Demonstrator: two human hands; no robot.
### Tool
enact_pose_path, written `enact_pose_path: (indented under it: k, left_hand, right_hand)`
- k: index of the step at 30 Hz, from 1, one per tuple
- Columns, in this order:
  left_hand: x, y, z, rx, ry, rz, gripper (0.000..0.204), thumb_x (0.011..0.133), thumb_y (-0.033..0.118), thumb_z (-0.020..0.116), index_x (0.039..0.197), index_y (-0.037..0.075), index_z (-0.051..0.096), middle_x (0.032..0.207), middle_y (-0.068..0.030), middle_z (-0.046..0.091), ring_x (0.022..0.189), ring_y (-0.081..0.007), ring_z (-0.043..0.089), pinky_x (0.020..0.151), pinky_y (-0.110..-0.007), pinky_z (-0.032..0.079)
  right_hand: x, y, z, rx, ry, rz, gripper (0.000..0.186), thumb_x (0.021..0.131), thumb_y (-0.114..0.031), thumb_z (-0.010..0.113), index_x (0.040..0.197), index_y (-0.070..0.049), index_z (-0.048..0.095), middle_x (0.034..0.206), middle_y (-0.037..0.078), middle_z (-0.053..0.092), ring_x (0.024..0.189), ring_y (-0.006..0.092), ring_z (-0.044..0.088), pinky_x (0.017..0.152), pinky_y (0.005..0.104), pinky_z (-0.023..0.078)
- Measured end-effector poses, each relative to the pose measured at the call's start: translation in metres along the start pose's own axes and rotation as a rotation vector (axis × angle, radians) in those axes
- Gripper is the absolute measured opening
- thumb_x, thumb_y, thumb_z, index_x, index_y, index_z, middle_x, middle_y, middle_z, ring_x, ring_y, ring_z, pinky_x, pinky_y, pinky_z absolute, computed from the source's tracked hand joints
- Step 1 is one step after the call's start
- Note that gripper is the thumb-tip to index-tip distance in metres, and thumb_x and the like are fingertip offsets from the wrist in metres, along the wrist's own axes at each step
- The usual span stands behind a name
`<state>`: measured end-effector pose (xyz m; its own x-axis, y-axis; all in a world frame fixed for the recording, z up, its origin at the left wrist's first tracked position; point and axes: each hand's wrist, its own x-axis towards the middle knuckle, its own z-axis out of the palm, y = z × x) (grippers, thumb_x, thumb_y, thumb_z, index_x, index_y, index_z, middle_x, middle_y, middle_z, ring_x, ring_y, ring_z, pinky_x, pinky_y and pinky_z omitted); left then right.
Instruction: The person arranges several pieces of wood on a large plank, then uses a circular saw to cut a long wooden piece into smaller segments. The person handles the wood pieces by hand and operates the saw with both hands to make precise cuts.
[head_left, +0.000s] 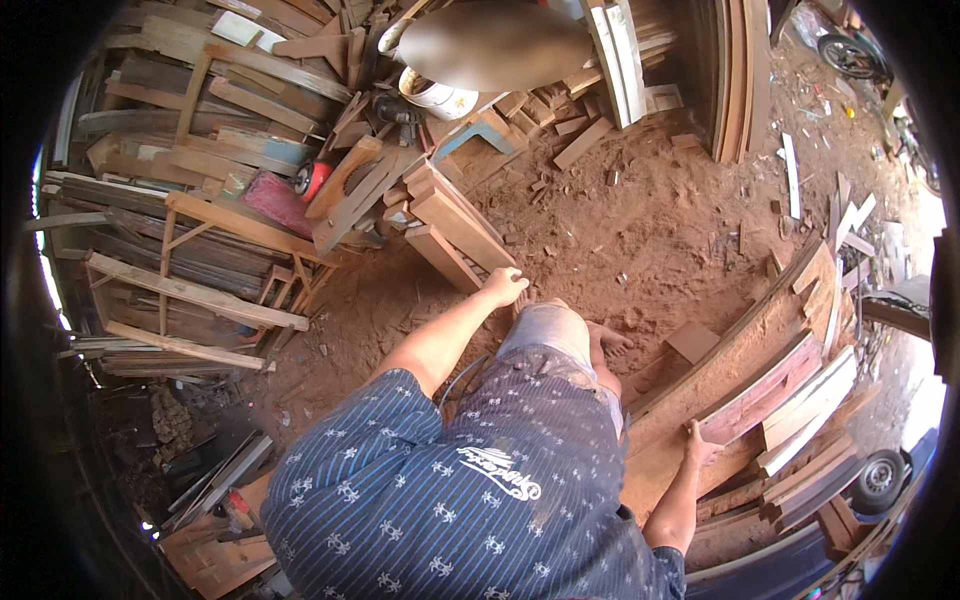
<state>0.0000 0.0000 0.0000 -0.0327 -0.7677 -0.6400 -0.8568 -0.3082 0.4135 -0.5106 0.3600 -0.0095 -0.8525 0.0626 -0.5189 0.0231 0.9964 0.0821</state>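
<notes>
My left hand [505, 287] is closed, its fingers curled at the near end of a bundle of brown boards [460, 228]. Whether it grips a board or only rests against one is hard to see. A separate brown board [441, 258] lies low beside that bundle. On my right, my right hand [704, 447] is closed on the near end of a reddish wooden plank [765, 387], thumb up along its edge. That plank lies over a wide, light brown slab [690, 400]. Just beyond it are pale planks [808, 410].
Stacked timber and wooden frames [190, 290] fill the left side. At the top stand a white bucket [437, 95], scrap blocks and tall upright boards [738, 80]. Wood scraps lie on the brown dirt floor [640, 215]. A small wheel [880, 481] is at the lower right.
</notes>
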Motion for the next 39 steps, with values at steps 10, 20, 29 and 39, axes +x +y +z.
enact_pose_path:
  k: [10, 20, 29, 39]
  left_hand:
    - [0.103, -0.164, -0.019, -0.043, -0.027, -0.189, 0.052, 0.091, 0.038, 0.062, 0.124, -0.002, 0.065, 0.125, -0.0245, 0.067, 0.117, -0.0394, 0.065, 0.101, -0.046, 0.051]
    - [0.200, -0.326, -0.121, 0.232, 0.182, -0.170, 0.081, 0.093, 0.026, 0.063, 0.160, 0.013, 0.020, 0.161, -0.0167, 0.027, 0.148, -0.0342, 0.029, 0.118, -0.048, 0.035]
    - [0.115, -0.318, -0.088, 0.562, -0.160, 0.037, 0.059, 0.093, 0.010, 0.061, 0.150, 0.012, 0.044, 0.149, -0.0185, 0.041, 0.145, -0.0349, 0.033, 0.123, -0.057, 0.022]
    - [0.026, -0.374, 0.005, 0.586, -0.172, 0.207, 0.045, 0.098, 0.014, 0.051, 0.143, 0.010, 0.048, 0.151, -0.0147, 0.049, 0.134, -0.0437, 0.047, 0.117, -0.056, 0.032]
  right_hand:
    - [-0.174, 0.095, -0.004, -0.284, 0.137, -0.158, 0.094, 0.083, -0.049, 0.077, 0.148, 0.007, 0.040, 0.147, 0.035, 0.044, 0.137, 0.0477, 0.042, 0.117, 0.0498, 0.034]
    - [-0.236, 0.085, -0.019, -0.292, -0.168, -0.270, 0.064, 0.076, -0.032, 0.080, 0.123, 0.008, 0.064, 0.123, 0.031, 0.061, 0.123, 0.0450, 0.052, 0.107, 0.0480, 0.043]
    - [-0.258, -0.035, 0.015, -0.280, -0.073, -0.426, 0.059, 0.091, -0.035, 0.075, 0.133, 0.002, 0.058, 0.136, 0.025, 0.049, 0.108, 0.0350, 0.061, 0.096, 0.0431, 0.050]
    - [-0.278, -0.024, 0.022, -0.305, -0.096, -0.434, 0.060, 0.091, -0.039, 0.076, 0.132, 0.001, 0.059, 0.132, 0.024, 0.053, 0.106, 0.0325, 0.062, 0.090, 0.0406, 0.053]
